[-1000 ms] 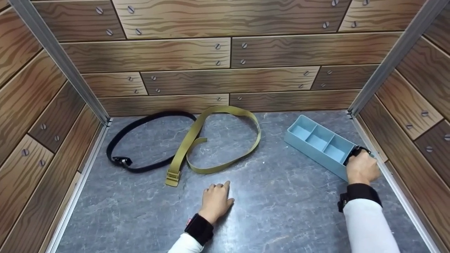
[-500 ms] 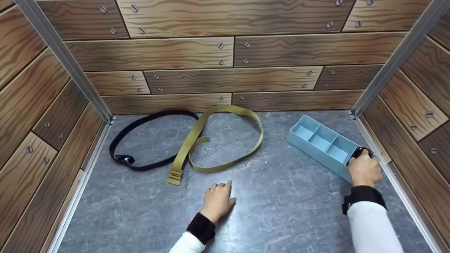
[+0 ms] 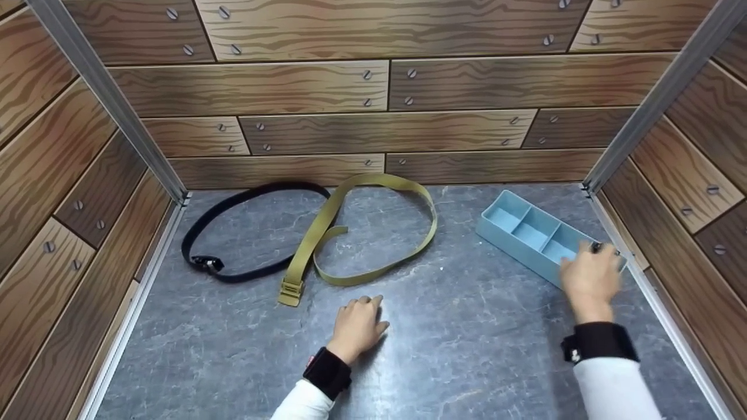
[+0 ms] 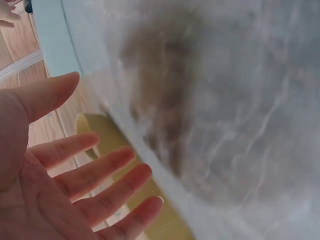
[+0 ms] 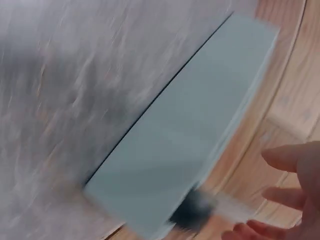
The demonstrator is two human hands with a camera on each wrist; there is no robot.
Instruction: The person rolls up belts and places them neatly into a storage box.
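Note:
In the head view, a light blue box (image 3: 516, 252) with several compartments lies at the right. My right hand (image 3: 590, 283) is over its near end, partly covering a black thing (image 3: 596, 247) in the last compartment. The right wrist view shows that black thing (image 5: 192, 209) blurred at the rim, with the right fingers spread beside it, holding nothing. An olive webbing belt (image 3: 318, 233) lies looped at centre, its buckle end towards me, crossing a black belt (image 3: 195, 230) with a buckle. My left hand (image 3: 355, 326) is low in front of the olive belt, fingers relaxed and nothing held.
A grey marbled tabletop (image 3: 467, 350) lies under everything. Wood-patterned panels (image 3: 385, 134) enclose it at the back and both sides, with metal rails (image 3: 648, 303) along the side edges. The box's near end is close to the right rail.
My right hand has let go of the black thing in the box and drawn back to the left. The left hand has shifted slightly; belts and box stay put.

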